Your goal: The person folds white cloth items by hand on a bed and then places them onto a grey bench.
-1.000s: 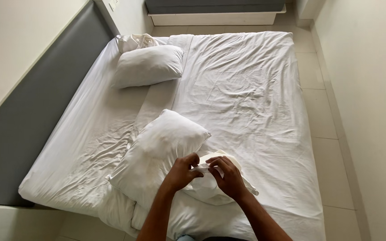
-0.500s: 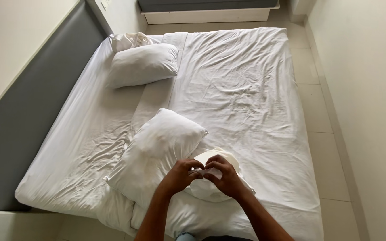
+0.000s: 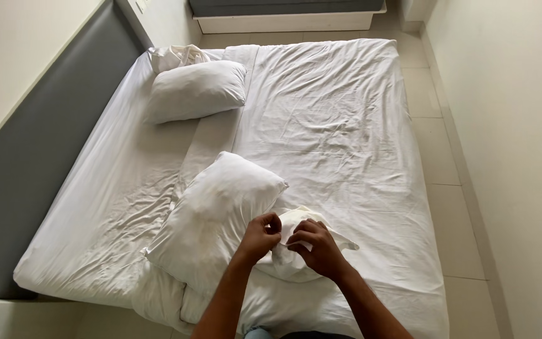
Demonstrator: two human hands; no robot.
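Observation:
Both of my hands grip a bunched white pillowcase [image 3: 293,263] lying on the near part of the bed. My left hand [image 3: 260,237] pinches its edge at the upper left, and my right hand [image 3: 318,246] holds the cloth beside it, fingers curled. A bare white pillow [image 3: 211,216] lies tilted just to the left of my hands, touching the bunched cloth.
A wide bed with a creased white sheet [image 3: 327,125] fills the view. A second pillow [image 3: 196,89] lies near the grey headboard [image 3: 39,157] at the left, with crumpled white cloth [image 3: 177,55] behind it. Tiled floor [image 3: 446,163] and a wall run along the right.
My hands have come closer together on the bunched cloth and shifted their grip. The view has tilted slightly, so the bed sits lower in the frame.

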